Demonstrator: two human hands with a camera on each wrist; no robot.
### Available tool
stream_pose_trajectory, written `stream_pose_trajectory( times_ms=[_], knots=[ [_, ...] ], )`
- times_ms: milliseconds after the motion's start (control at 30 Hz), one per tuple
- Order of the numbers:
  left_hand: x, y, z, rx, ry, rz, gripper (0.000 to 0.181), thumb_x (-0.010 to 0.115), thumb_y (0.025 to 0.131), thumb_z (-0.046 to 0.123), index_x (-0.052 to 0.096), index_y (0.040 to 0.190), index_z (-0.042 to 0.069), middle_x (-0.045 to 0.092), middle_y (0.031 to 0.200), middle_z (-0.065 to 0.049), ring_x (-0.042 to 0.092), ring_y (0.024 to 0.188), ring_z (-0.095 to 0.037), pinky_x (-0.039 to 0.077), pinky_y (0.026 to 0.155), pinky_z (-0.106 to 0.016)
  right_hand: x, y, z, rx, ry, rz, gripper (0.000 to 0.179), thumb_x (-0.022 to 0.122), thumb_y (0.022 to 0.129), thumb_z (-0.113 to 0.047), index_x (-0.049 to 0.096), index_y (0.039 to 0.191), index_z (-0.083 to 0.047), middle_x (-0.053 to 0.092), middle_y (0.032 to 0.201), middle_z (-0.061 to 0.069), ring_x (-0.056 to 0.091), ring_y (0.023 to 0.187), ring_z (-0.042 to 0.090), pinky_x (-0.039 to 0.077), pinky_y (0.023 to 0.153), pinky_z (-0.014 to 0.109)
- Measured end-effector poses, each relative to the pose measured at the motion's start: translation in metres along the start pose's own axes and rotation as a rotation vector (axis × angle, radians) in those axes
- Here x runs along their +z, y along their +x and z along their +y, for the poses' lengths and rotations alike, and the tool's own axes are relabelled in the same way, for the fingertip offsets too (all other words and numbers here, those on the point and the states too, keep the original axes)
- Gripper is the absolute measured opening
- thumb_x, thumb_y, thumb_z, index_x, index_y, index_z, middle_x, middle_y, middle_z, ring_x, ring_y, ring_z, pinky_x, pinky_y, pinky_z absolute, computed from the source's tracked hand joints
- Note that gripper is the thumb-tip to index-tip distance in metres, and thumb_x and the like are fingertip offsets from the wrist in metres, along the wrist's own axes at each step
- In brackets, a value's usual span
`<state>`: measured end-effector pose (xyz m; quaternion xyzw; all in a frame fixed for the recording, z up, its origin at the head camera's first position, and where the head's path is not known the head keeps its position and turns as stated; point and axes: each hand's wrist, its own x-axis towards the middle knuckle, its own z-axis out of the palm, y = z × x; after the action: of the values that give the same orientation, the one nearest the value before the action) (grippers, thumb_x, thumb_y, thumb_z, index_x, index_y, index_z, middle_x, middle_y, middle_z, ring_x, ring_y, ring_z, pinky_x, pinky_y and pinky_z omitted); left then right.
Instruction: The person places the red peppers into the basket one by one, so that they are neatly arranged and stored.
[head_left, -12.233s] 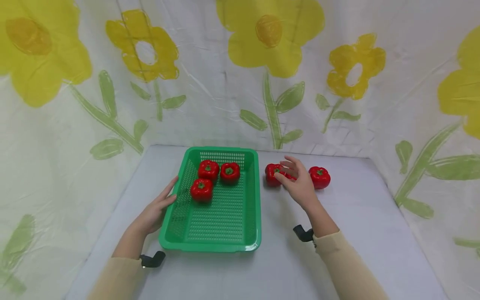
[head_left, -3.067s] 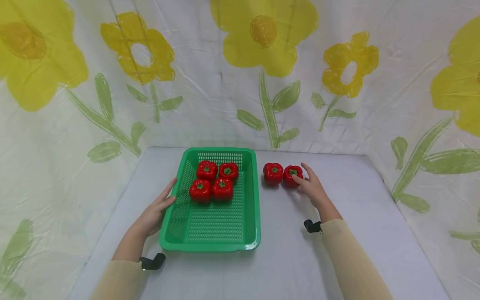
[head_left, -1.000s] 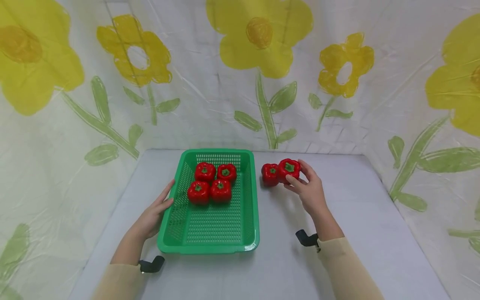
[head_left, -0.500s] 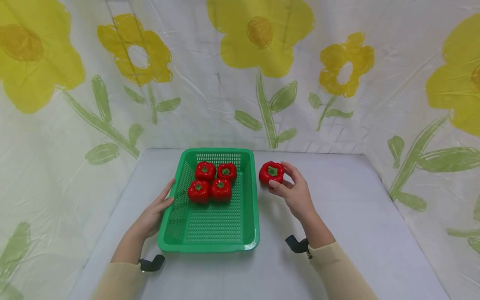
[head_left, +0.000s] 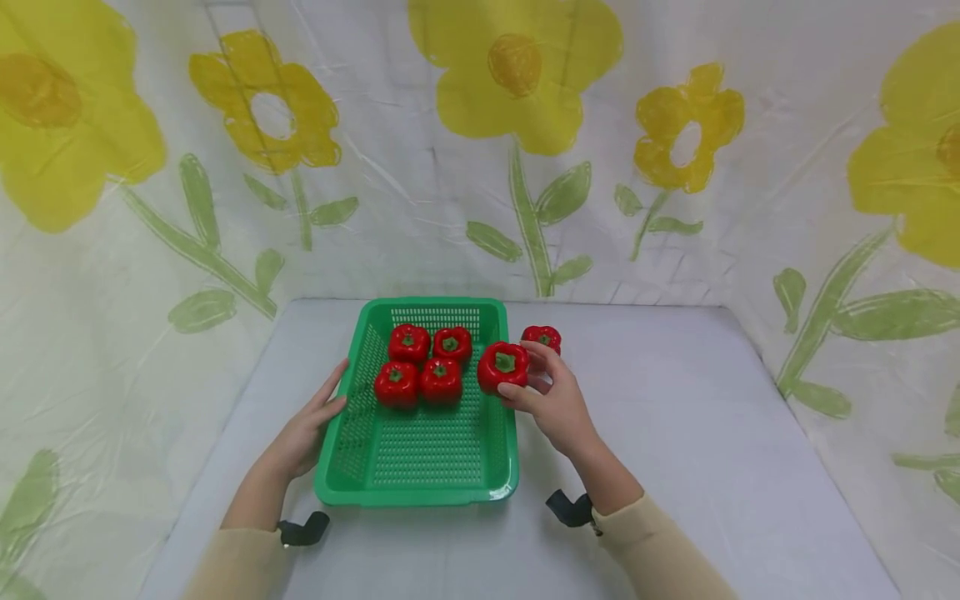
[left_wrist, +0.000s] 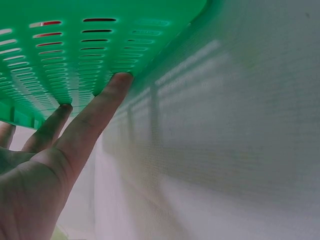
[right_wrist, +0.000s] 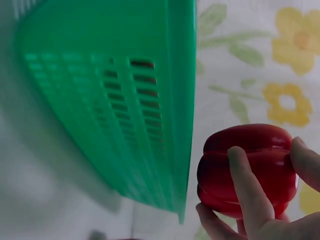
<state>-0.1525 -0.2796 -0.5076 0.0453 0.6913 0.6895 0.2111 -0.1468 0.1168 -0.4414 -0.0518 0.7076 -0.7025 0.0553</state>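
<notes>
My right hand (head_left: 553, 402) grips a red bell pepper (head_left: 501, 368) by its side, fingers and thumb round it, over the right rim of the green basket (head_left: 420, 497). The right wrist view shows this pepper (right_wrist: 245, 170) beside the basket's perforated wall (right_wrist: 115, 100). Several other red bell peppers (head_left: 397, 384) sit grouped in the back left part of the basket. My left hand (head_left: 303, 433) rests against the basket's left side with its fingers extended; in the left wrist view the fingertips touch the slotted wall (left_wrist: 75, 50).
One more red bell pepper (head_left: 542, 337) lies on the white table (head_left: 675, 417) behind my right hand, partly hidden by it. A white curtain with yellow flowers (head_left: 517, 208) hangs along the table's back edge and sides.
Earlier, my right hand added a fourth pepper to the basket. Then it picked up the right-hand pepper on the table and carried it left to the basket rim. My left hand stays put.
</notes>
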Motion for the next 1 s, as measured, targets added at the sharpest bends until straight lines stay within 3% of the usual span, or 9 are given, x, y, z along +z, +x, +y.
stream_pose_trajectory(
  times_ms=[200, 500, 733, 1000],
  knots=[
    [0.000, 0.000, -0.001, 0.008, 0.004, 0.000, 0.060, 0.034, 0.111, 0.038, 0.001, 0.160, 0.048, -0.005, 0.170, -0.013, 0.038, 0.141, -0.048, 0.056, 0.096, -0.047, 0.020, -0.007, 0.004, 0.035, -0.066, -0.024, 0.078, 0.087, 0.080, -0.028, 0.045, 0.147, -0.025, 0.046, 0.148, 0.001, 0.054, 0.130, 0.033, 0.062, 0.082, 0.043],
    [0.000, 0.000, -0.002, 0.017, -0.007, -0.008, 0.061, 0.035, 0.111, 0.038, 0.000, 0.160, 0.048, -0.004, 0.170, -0.014, 0.036, 0.142, -0.051, 0.056, 0.095, -0.047, 0.053, -0.013, 0.011, 0.053, -0.157, -0.076, 0.081, 0.084, 0.084, -0.035, 0.041, 0.153, -0.029, 0.045, 0.151, 0.005, 0.052, 0.131, 0.038, 0.060, 0.089, 0.045],
    [0.000, 0.001, -0.002, 0.019, -0.009, -0.015, 0.061, 0.035, 0.111, 0.038, 0.001, 0.160, 0.048, -0.005, 0.170, -0.014, 0.033, 0.143, -0.052, 0.055, 0.097, -0.047, 0.073, -0.015, 0.018, 0.098, -0.139, -0.114, 0.072, 0.084, 0.084, -0.029, 0.047, 0.146, -0.027, 0.047, 0.147, 0.003, 0.051, 0.132, 0.036, 0.060, 0.090, 0.045],
    [-0.001, 0.000, -0.003, 0.009, -0.017, -0.018, 0.061, 0.034, 0.111, 0.039, 0.000, 0.160, 0.048, -0.002, 0.170, -0.016, 0.041, 0.140, -0.047, 0.056, 0.096, -0.048, 0.095, -0.016, 0.023, 0.142, -0.168, -0.111, 0.072, 0.085, 0.083, -0.028, 0.046, 0.144, -0.025, 0.049, 0.146, 0.006, 0.052, 0.130, 0.036, 0.058, 0.094, 0.045]
  ],
)
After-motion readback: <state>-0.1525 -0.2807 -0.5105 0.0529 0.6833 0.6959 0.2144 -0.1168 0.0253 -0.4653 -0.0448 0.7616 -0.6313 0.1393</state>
